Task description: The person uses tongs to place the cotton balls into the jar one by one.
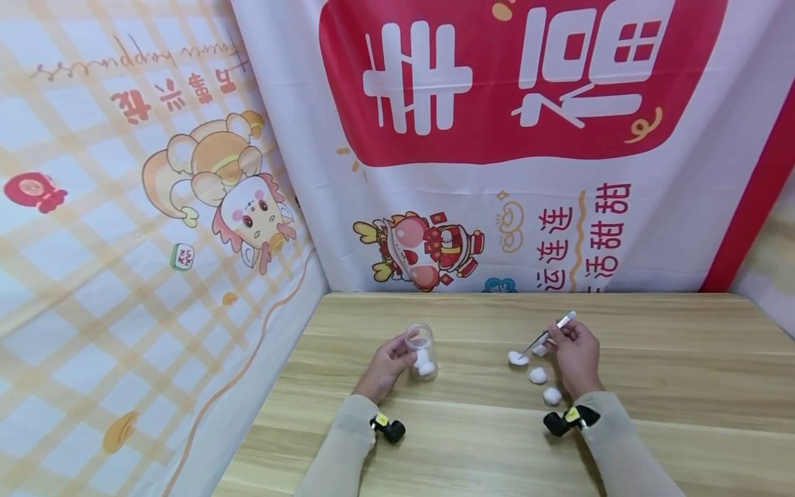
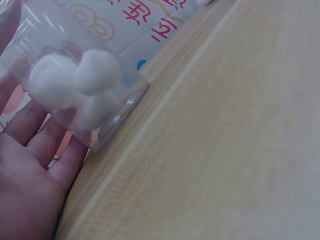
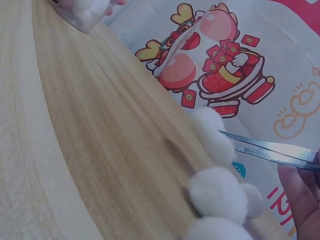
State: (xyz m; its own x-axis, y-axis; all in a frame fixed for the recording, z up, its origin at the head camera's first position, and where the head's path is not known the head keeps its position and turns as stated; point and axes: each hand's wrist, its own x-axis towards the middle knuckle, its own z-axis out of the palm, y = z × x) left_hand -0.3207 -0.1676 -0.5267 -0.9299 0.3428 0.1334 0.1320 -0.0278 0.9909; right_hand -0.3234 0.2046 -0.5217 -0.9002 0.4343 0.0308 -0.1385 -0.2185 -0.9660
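My left hand (image 1: 386, 366) grips a clear plastic jar (image 1: 421, 353) around its side; several white cotton balls (image 2: 75, 85) lie inside it. Metal tweezers (image 3: 275, 150) are pinched between the fingers and thumb of my right hand (image 1: 576, 355). Their tips touch a white cotton ball (image 3: 214, 135), which looks stretched in the right wrist view. Whether it is off the table I cannot tell. Nearer to me than that ball, two more cotton balls (image 1: 537, 375) (image 1: 551, 396) lie on the table, and another (image 1: 541, 350) sits beside my right hand, partly behind the tweezers.
The wooden table (image 1: 472, 442) reaches back to a printed cloth (image 1: 484, 186) hanging behind it. A checked cloth (image 1: 124, 241) covers the left side. Both wrists carry a small black camera (image 1: 390, 429).
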